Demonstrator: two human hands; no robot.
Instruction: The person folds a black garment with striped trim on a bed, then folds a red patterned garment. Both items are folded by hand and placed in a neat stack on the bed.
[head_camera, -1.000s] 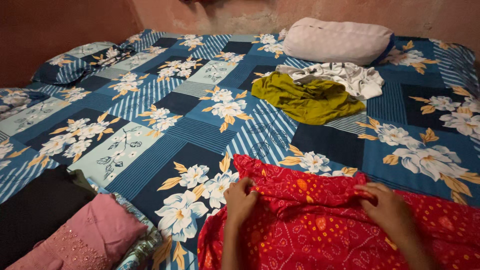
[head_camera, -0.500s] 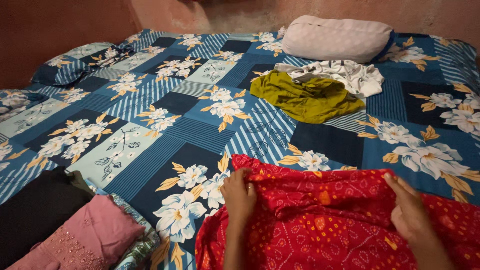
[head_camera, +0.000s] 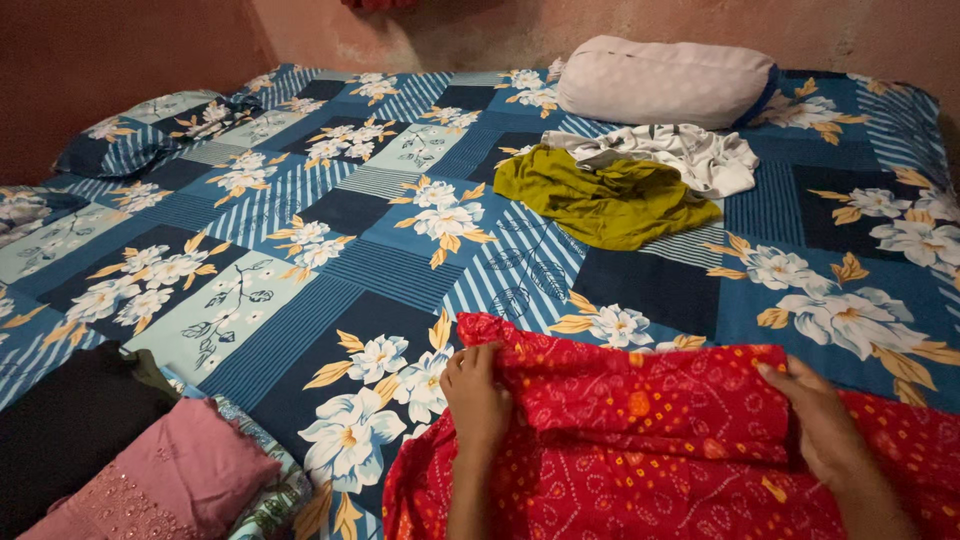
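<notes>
Red dotted cloth (head_camera: 640, 440), folded edge pinched by left hand (head_camera: 477, 398) and right hand (head_camera: 818, 422) fingers

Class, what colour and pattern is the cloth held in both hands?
Red cloth with small orange and white dotted motifs, seen in the head view.

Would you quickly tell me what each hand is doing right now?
Left hand: closed, gripping the folded edge of the red patterned cloth.
Right hand: closed, pinching the same cloth's edge farther along.
</notes>
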